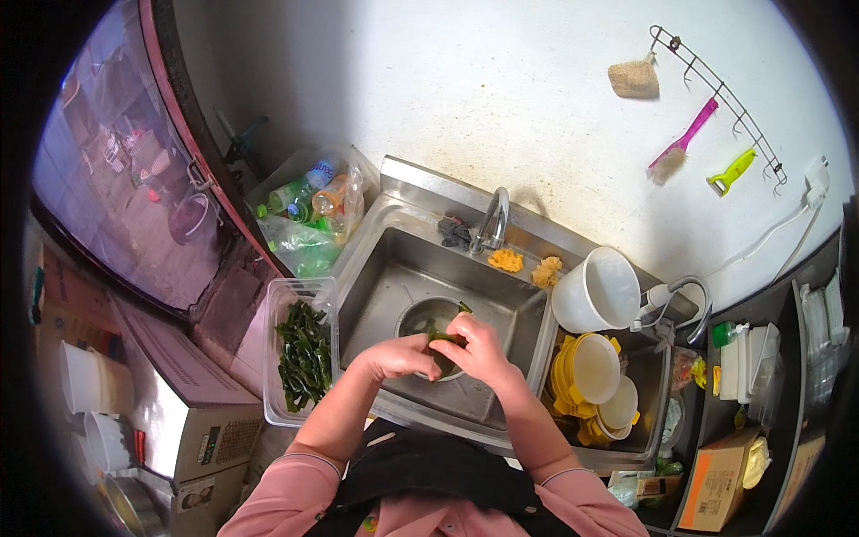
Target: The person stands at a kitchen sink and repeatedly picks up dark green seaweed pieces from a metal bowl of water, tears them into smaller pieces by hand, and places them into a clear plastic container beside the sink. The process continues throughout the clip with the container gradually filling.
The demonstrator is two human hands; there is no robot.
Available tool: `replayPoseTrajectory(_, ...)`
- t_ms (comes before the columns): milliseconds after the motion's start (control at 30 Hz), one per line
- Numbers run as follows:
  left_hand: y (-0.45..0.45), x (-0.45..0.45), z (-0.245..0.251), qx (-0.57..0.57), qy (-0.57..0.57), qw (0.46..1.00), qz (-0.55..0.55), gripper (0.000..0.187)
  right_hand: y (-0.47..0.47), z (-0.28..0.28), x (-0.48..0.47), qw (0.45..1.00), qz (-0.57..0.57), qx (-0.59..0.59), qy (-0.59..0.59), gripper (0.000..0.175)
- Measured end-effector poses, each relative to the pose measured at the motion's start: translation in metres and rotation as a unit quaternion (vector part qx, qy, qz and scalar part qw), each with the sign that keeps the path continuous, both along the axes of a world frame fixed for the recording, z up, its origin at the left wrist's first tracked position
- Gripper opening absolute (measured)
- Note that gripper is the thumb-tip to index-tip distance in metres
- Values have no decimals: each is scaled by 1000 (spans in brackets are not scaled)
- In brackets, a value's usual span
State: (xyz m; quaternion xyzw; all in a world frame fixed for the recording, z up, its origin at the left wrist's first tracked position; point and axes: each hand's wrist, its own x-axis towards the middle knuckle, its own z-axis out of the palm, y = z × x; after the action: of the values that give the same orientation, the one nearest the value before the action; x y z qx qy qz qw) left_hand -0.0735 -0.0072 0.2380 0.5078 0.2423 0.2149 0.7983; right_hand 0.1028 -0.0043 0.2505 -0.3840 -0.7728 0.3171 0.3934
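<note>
Both my hands are over a round metal bowl that stands in the left basin of a stainless steel sink. Between them is a dark green strip of seaweed, pinched by my right hand and gripped by my left hand. My hands hide much of the bowl, though liquid and some green pieces show inside it. To the left of the basin, a clear plastic tub holds a heap of cut dark green seaweed.
A chrome faucet rises behind the basin, beside orange cloth-like clumps. White bucket stands right of it. Yellow-handled bowls fill the right basin. A bag of plastic bottles sits at the back left. Shelves line the right.
</note>
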Motion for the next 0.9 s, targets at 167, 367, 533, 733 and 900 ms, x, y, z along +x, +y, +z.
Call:
replayPoseTrajectory(167, -3, 11, -20, 18, 76, 996, 50, 22, 6, -11, -4, 987, -65, -73, -130, 42)
replayPoseTrajectory(367, -10, 17, -26, 38, 96, 974, 203, 24, 3, -31, -13, 927, -166, -309, 130, 40)
replayPoseTrajectory(533, -17, 30, -36, 18, -7, 925, 380, 14, 1, -42, -28, 923, -230, -236, 199, 38)
replayPoseTrajectory(733, -20, 30, -46, -190, -145, 876, 419, 8, -8, -54, -36, 952, -250, -88, 152, 40)
replayPoseTrajectory(900, -17, 11, -39, -167, -182, 905, 347, 9, -7, -48, -24, 863, -97, -328, 372, 9)
